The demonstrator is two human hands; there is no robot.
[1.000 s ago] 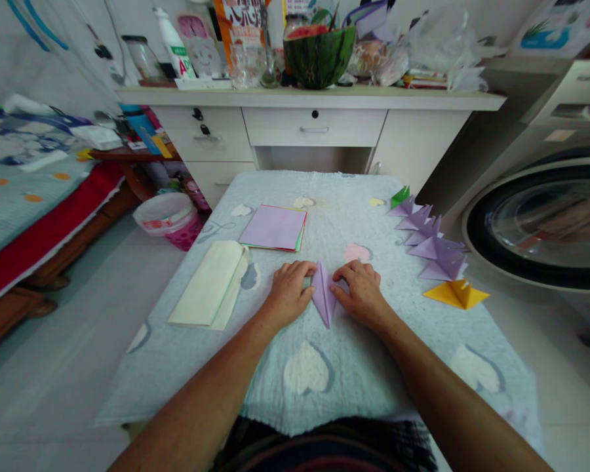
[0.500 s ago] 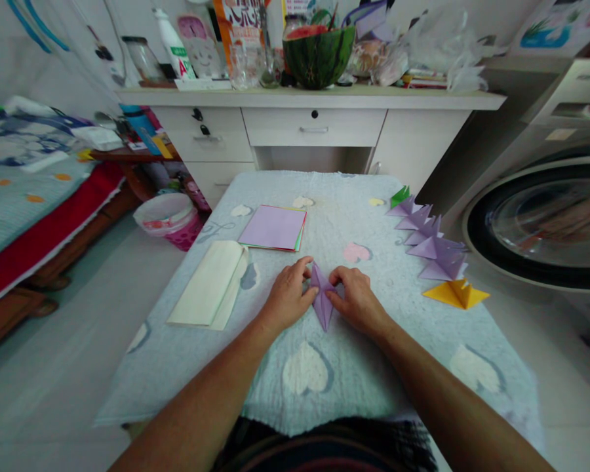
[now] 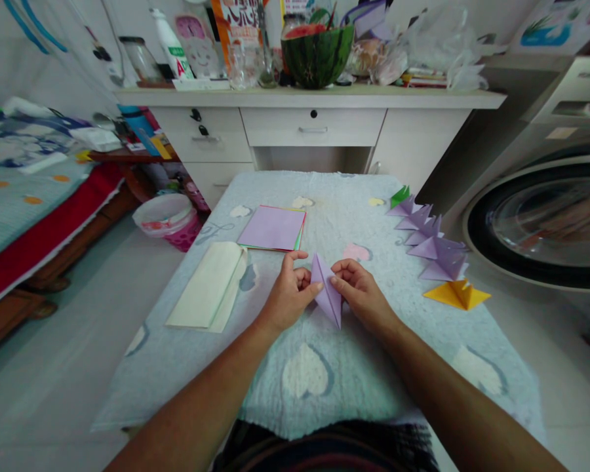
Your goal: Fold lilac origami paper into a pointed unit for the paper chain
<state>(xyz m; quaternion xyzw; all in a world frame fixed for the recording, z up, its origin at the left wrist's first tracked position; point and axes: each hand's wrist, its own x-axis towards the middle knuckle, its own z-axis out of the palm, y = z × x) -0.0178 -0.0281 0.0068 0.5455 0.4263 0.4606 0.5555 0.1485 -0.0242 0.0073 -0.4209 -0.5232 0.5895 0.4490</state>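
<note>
Between my two hands is a purple sheet of origami paper (image 3: 328,298), folded into a long diamond with a crease down its middle. My left hand (image 3: 293,292) pinches its left edge with the thumb on top, the index finger stretched out above. On the opposite edge my right hand (image 3: 360,291) grips it between thumb and fingers. Past my left hand lies a square stack of coloured paper (image 3: 273,227), purple on top. A row of folded purple paper cranes (image 3: 437,252) stands to the right, with a green one (image 3: 400,196) behind and a yellow one (image 3: 457,295) in front.
A pale folded paper packet (image 3: 201,288) lies left on the cloth-covered table (image 3: 373,380). Behind is a white cabinet (image 3: 319,128) bearing a cut watermelon (image 3: 317,59). A washing machine (image 3: 545,216) stands right; a pink bin (image 3: 170,223) is on the floor left.
The folded purple paper has tilted, its lower tip swinging to the right and its surface looking flatter. My left index finger has lifted away from the paper's top.
</note>
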